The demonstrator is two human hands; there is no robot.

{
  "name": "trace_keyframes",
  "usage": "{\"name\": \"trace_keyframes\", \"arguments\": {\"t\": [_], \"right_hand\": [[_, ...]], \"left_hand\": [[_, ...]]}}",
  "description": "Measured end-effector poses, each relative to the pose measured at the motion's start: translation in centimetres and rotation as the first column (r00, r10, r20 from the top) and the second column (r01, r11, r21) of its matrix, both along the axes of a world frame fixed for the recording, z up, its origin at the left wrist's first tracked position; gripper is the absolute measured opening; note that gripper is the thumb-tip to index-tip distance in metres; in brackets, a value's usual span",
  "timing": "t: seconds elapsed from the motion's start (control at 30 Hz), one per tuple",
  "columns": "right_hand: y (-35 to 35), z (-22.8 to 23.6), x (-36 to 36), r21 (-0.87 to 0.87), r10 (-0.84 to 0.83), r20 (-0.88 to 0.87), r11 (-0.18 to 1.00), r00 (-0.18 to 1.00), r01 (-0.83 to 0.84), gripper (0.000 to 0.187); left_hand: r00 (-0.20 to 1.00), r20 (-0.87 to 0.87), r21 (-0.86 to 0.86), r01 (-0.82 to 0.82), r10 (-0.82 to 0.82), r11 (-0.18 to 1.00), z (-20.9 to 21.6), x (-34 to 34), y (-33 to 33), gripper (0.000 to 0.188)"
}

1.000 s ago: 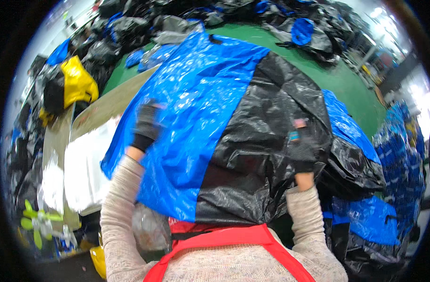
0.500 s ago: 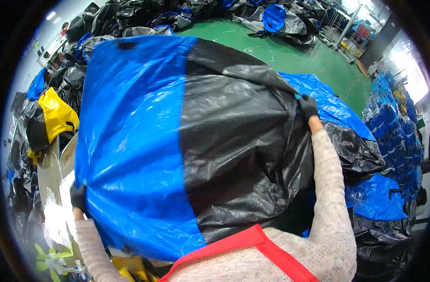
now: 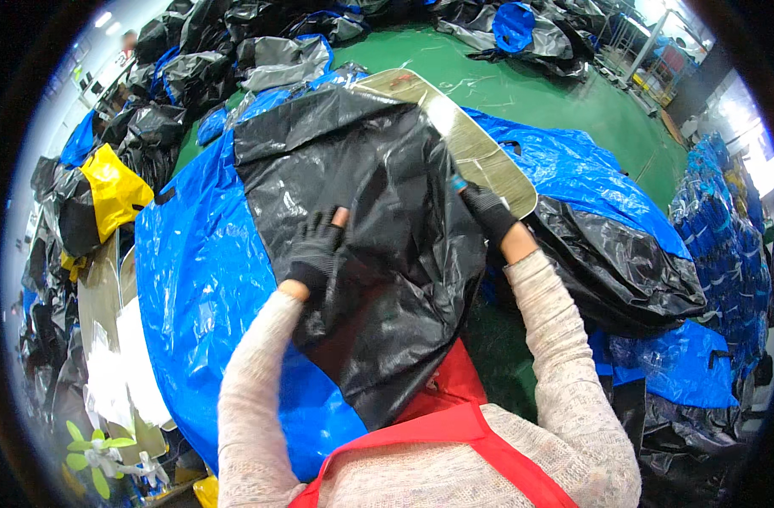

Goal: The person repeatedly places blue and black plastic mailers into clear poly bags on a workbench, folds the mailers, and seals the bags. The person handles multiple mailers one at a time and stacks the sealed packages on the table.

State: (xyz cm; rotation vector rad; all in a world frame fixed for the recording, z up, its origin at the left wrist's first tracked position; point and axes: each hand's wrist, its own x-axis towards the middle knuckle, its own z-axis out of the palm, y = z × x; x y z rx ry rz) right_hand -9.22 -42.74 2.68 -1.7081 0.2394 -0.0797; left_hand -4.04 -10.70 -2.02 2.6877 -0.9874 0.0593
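A large bag (image 3: 192, 229) of shiny blue and black plastic sheet is spread in front of me. On its black part (image 3: 361, 169) lies my left hand (image 3: 313, 252), in a black striped glove, fingers spread and flat, thumb tip bare. My right hand (image 3: 488, 212), gloved alike, is closed at the right edge of the black part. A small teal item (image 3: 458, 182) pokes out from its fingers; its kind is too small to make out. Whether those fingers also pinch the sheet is hidden.
A pale board (image 3: 488, 161) with rounded corners shows beyond the bag. Another blue and black bag (image 3: 607, 271) lies to the right, near stacked blue bundles (image 3: 713, 229). Piled bags (image 3: 268, 63) line the far side of the green floor (image 3: 404, 52). A yellow bag (image 3: 112, 190) sits left.
My left hand has left the bag's left edge and moved right onto the black part. My right hand has come inward and nearer. The bag's far side has dropped, exposing the board.
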Motion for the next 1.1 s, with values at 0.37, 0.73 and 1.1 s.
{"name": "trace_keyframes", "arguments": {"t": [0.37,0.73,1.1], "right_hand": [[-4.8,2.2,-0.9,-0.928,-0.017,-0.32,0.206,0.947,-0.309,0.037],[5.8,2.4,16.5,-0.97,0.584,-0.145,0.074,0.798,-0.231,0.038],[13.1,8.1,27.5,-0.934,0.346,0.176,0.354,0.922,0.046,0.061]], "left_hand": [[0.982,0.176,0.156,-0.102,0.074,0.982,-4.0,-0.1,-1.4,0.063],[0.99,0.026,0.093,0.136,-0.139,0.986,-2.7,-3.7,-2.4,0.068],[0.98,-0.084,0.041,0.187,-0.183,0.982,-1.9,-0.6,-2.4,0.065]]}}
